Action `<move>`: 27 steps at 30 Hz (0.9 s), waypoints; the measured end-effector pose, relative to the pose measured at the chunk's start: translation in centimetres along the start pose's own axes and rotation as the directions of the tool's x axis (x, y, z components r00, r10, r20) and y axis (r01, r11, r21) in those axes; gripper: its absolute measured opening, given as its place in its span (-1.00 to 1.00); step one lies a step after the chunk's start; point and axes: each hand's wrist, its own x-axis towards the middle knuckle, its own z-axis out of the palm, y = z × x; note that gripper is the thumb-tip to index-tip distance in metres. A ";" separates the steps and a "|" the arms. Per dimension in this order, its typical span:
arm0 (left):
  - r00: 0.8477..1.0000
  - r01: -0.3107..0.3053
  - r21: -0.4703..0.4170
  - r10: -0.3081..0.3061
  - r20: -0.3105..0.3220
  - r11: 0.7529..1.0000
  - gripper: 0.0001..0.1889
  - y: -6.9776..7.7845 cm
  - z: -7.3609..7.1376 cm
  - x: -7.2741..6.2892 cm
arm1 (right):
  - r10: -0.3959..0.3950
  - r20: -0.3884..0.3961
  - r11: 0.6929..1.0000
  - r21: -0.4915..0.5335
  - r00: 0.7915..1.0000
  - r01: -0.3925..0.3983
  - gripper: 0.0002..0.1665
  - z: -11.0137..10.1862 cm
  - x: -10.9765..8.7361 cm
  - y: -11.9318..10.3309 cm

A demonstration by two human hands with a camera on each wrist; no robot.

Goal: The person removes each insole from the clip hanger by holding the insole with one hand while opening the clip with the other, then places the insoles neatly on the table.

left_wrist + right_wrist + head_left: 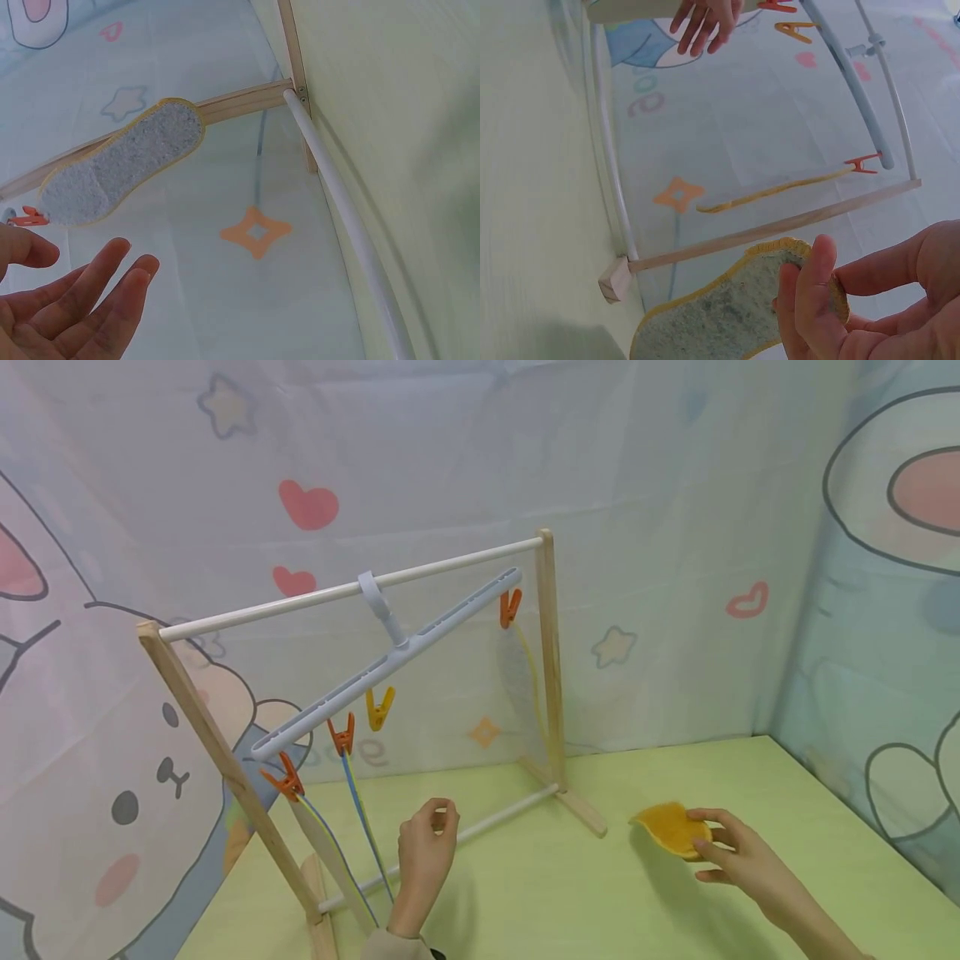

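My right hand [738, 860] pinches a yellow-orange insole [667, 828] by one end, above the table on the right. In the right wrist view that insole [712, 311] shows a mottled grey face with a yellow edge. My left hand [427, 856] is held in front of the rack with loosely bent fingers and nothing in it. A grey hanger [442, 622] hangs slanted, higher at its right end. At that end an orange clip [510, 608] holds another insole [124, 165], grey with yellow trim. A yellow clip [378, 710] hangs with nothing in it.
The wooden rack has a white top rod [277, 607] and a lower rod [510, 814]. Orange clips [342, 735] at the hanger's left hold thin pieces with blue and yellow edges. A printed cloth [637, 568] stands behind the green table [570, 893].
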 end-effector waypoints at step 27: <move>1.000 0.005 -0.008 -0.005 0.025 1.000 -0.84 0.1 0.7 -0.1 | 0.065 0.107 0.996 -0.061 0.992 -0.059 -0.37 -1.1 -1.1 2.2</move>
